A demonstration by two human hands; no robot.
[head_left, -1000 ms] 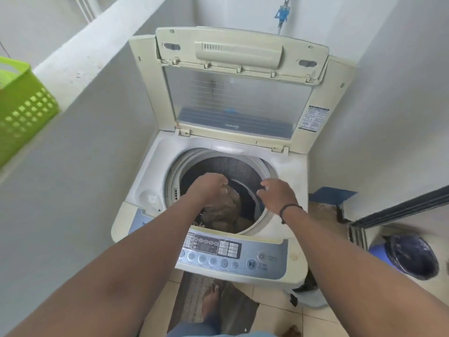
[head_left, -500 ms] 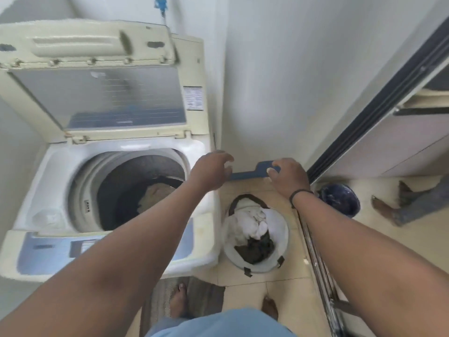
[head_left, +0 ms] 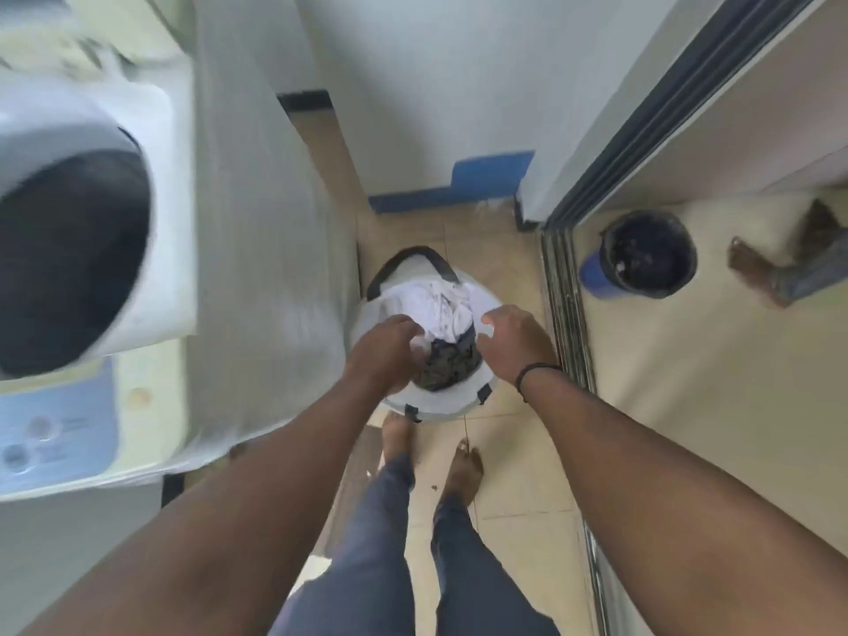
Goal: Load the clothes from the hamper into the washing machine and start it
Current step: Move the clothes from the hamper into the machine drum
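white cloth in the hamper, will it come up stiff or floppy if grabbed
Probably floppy: the white cloth lies crumpled in soft folds inside the hamper. Likely light for its bulk. It overlaps the dark garment, so that may drag up too.

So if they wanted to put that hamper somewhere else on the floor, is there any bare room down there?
Some. Bare tile lies behind the hamper, up to the blue skirting, and a wider pale stretch beyond the sliding door track, below the dark bucket. It is crowded between the washing machine and track, where hamper, both hands and feet sit.
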